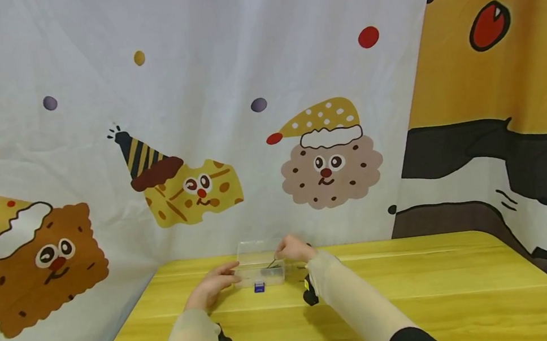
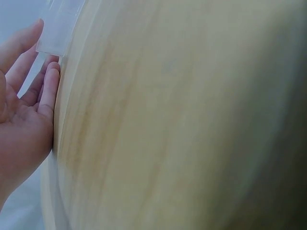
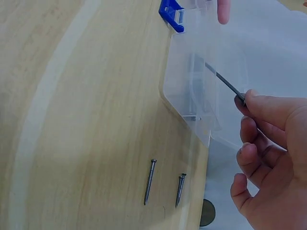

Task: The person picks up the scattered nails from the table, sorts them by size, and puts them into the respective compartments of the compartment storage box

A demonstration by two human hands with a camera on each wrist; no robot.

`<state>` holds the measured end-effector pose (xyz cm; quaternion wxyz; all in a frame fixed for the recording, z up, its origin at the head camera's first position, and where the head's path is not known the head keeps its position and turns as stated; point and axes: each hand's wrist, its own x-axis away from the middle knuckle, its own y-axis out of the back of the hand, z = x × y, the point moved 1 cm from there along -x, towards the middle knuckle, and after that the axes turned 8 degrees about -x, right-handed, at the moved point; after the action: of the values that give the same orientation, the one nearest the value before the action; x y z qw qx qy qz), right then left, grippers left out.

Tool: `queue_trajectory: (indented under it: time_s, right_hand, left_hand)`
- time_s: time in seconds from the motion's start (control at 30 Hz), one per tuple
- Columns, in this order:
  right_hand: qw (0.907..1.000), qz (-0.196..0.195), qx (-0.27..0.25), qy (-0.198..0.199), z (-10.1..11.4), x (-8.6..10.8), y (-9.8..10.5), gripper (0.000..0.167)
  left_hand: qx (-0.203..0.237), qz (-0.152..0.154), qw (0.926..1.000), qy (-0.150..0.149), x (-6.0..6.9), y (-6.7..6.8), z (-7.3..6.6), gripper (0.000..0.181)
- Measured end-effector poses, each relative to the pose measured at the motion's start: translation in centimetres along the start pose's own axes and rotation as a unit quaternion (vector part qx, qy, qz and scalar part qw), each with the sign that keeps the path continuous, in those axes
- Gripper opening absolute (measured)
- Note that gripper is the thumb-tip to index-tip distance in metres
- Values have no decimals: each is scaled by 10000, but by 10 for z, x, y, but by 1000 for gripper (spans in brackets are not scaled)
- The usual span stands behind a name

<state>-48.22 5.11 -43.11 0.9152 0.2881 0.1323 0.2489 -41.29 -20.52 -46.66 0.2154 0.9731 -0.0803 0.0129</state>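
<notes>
A clear plastic box stands on the table with its transparent lid raised at the back and a blue latch on its front. At the box's left end, my left hand rests with fingers and thumb fairly straight against it. My right hand is over the right end, pinching a nail by its head between thumb and forefinger. The nail slants down, its point end over or inside the box. Dark slender shapes show in the box, too blurred to tell apart.
Two loose nails, one longer and one shorter, lie on the wooden table right of the box. Close behind the table hangs a printed cloth with cartoon figures.
</notes>
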Motion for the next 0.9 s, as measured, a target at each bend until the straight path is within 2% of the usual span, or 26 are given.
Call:
queue_trajectory:
  time_s: [0.07, 0.17, 0.33, 0.7, 0.9]
  right_hand:
    - [10000, 0, 58, 13, 0, 0, -1, 23]
    - [9998, -5, 190, 0, 2, 2, -2, 15]
    - [9992, 38, 363, -183, 5, 5, -5, 15]
    - [9972, 11, 705, -235, 11, 8, -6, 12]
    - [9978, 67, 599, -263, 7, 9, -6, 12]
  left_hand:
    - [38, -5, 10000, 24, 0, 0, 0, 57]
    - [46, -12, 10000, 23, 1, -1, -1, 57]
    - [62, -32, 10000, -16, 3, -2, -3, 58]
    - [65, -148, 9999, -12, 2, -2, -4, 57]
    - [53, -161, 9998, -53, 5, -2, -6, 57]
